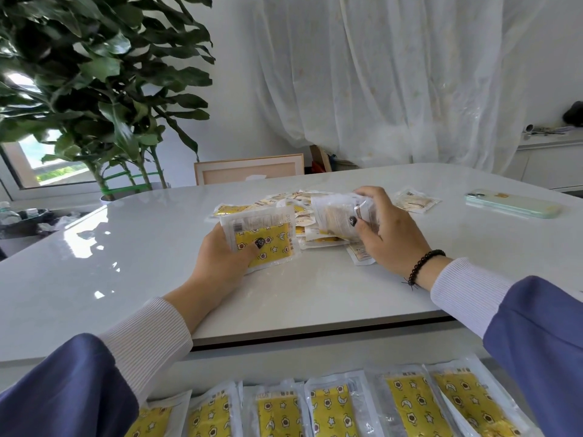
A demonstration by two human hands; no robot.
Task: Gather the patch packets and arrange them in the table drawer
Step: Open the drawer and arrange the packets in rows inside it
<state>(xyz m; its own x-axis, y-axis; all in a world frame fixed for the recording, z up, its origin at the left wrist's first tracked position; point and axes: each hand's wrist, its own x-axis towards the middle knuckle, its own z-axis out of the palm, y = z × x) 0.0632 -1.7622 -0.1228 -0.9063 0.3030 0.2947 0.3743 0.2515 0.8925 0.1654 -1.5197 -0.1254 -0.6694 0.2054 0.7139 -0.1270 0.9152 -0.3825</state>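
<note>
the left hand [225, 258] is gripping a small stack of patch packets [262, 239], thumb pressing on the yellow printed face of the top one and fingers curling underneath, so the stack is sitting tilted just above the white table [132, 247]. the right hand [383, 234] is clasping another clear packet [339, 216], thumb on its near face and fingers wrapping over its far edge; this one is showing its pale back side. between and behind the two hands a loose pile of packets [303, 212] is lying spread on the tabletop, some overlapping, and one corner is poking out under the right palm. a single stray packet [416, 200] is lying apart on the table, to the right of the pile and beyond the right hand. farther right a pale green phone [512, 204] is resting flat near the table's far right side.

at the near edge of the view, below the table's lip, the drawer row [331, 408] of yellow packets is lying side by side, each one overlapping its neighbour a little, running from left to right. a beaded bracelet [424, 264] is circling the right wrist, and both forearms are wearing white ribbed cuffs under blue sleeves. a large leafy plant [104, 89] is standing at the far left, and a sheer white curtain [394, 74] is hanging behind the table.
</note>
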